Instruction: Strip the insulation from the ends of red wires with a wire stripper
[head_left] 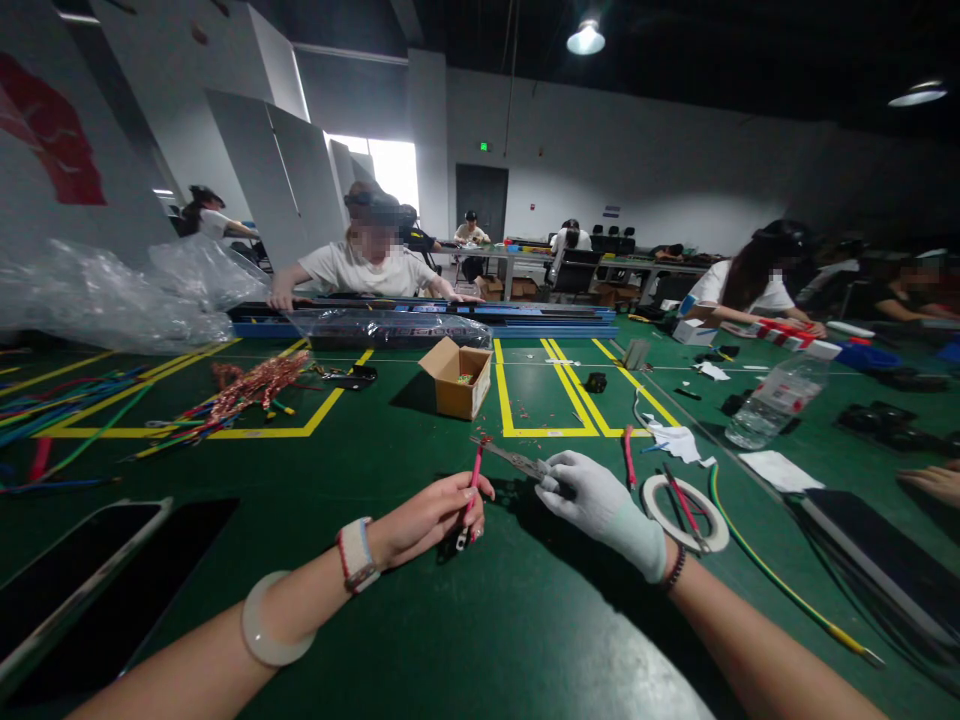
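Note:
My left hand, bare with a watch and a bangle on the arm, grips a short red cable. The cable stands nearly upright, with a metal lug at its lower end. My right hand wears a white glove and is closed around a flat, grey metal tool, whose exact kind I cannot make out. Its thin tip meets or nearly meets the top of the cable. Beyond my hands, an open cardboard box holds small bits. A white tape roll lies right of my glove, with another red piece across it.
Bare copper strands and coloured wires lie at the left. A phone-like slab rests nearer. At the right are a water bottle and a yellow-green cable. A co-worker sits opposite behind long blue-black parts.

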